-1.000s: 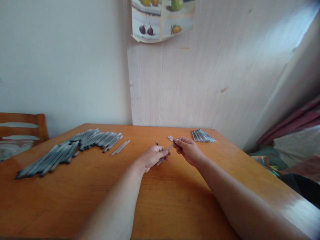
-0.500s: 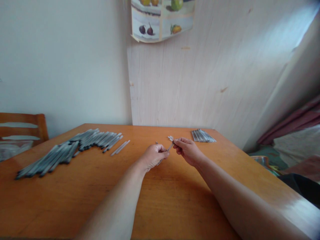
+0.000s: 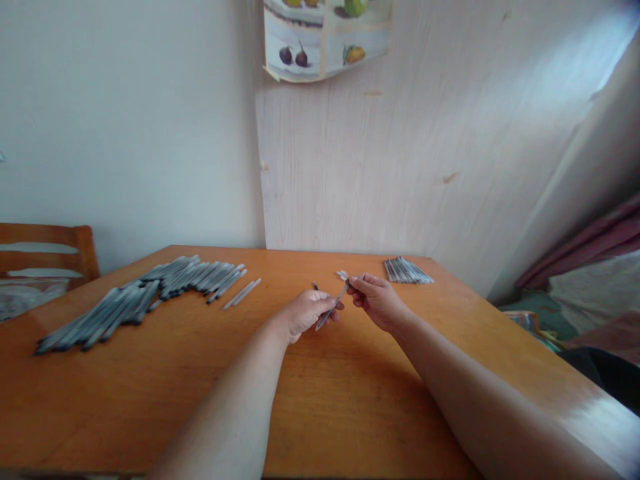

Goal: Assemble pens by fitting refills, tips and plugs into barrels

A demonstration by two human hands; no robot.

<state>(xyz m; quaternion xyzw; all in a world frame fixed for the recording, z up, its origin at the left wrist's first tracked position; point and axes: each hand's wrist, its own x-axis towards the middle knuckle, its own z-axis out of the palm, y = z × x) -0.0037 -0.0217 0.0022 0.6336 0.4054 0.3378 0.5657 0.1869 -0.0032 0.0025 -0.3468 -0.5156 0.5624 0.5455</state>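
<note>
Over the middle of the table, a slim clear-barrelled pen (image 3: pixel 342 293) slants between my two hands. My left hand (image 3: pixel 303 315) pinches its barrel between thumb and fingers, and the lower tip pokes out below them. At the upper end, my right hand (image 3: pixel 376 299) is closed with its fingertips on the pen. A small dark-ended piece (image 3: pixel 315 285) shows just behind my left hand; its kind is unclear. Past my right fingertips lie a few small whitish pieces (image 3: pixel 341 274), possibly caps.
A large spread of similar pens (image 3: pixel 123 310) covers the table's left side, with a few pale sticks (image 3: pixel 243 293) beside it. A neat row of pens (image 3: pixel 407 271) lies at the back right. A wooden chair (image 3: pixel 83 253) stands at the left, behind the table (image 3: pixel 320 413).
My left fingers have shifted and loosened a little around the pen, so more of its lower end shows. My right hand stays nearly in place.
</note>
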